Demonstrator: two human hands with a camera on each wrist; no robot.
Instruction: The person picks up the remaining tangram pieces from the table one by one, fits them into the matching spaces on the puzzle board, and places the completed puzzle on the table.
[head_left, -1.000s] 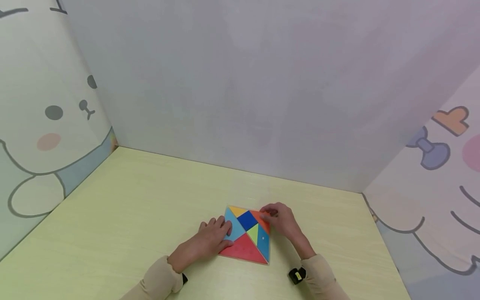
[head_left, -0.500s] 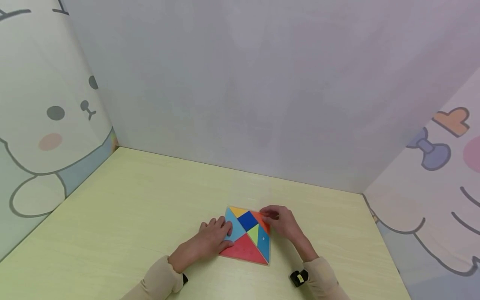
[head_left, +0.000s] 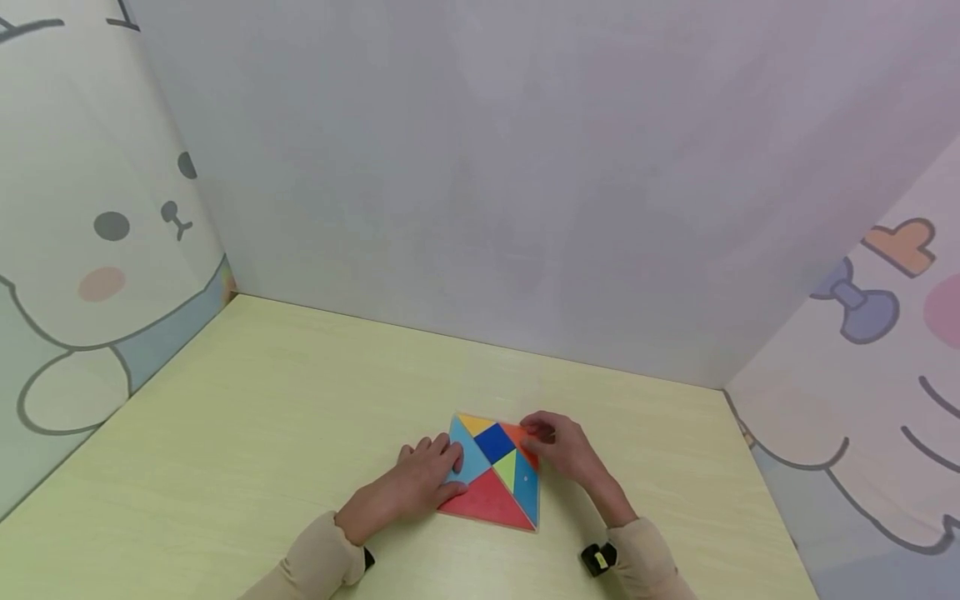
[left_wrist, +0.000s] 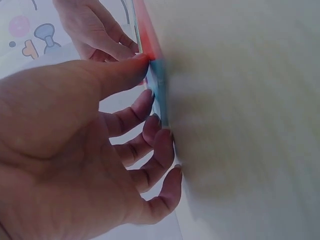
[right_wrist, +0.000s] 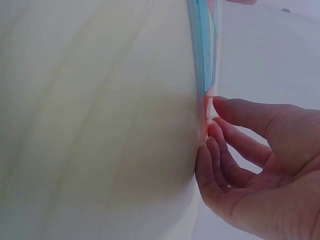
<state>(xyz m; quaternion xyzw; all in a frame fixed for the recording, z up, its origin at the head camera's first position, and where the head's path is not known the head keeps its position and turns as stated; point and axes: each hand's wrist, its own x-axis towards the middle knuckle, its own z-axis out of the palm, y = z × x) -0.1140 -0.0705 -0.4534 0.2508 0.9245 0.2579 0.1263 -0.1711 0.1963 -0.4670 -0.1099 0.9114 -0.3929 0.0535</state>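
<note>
A square tangram lies flat on the table in the head view, its colored pieces set together in a thin pale tray. My left hand rests at its left side, fingertips on the large light blue triangle and thumb on the large red triangle. At the far right corner my right hand pinches the orange triangle between thumb and fingers, covering part of it. Between the hands show a dark blue square, a yellow triangle, a light green triangle and a blue parallelogram.
The pale wooden table reaches back to a plain light wall sheet. Cartoon-printed sheets stand at the left and right. A black wrist device sits at the right cuff.
My right hand has shifted slightly toward me at the orange corner, its thumb sliding a little down the orange triangle. The left hand and the other pieces look unmoved.
</note>
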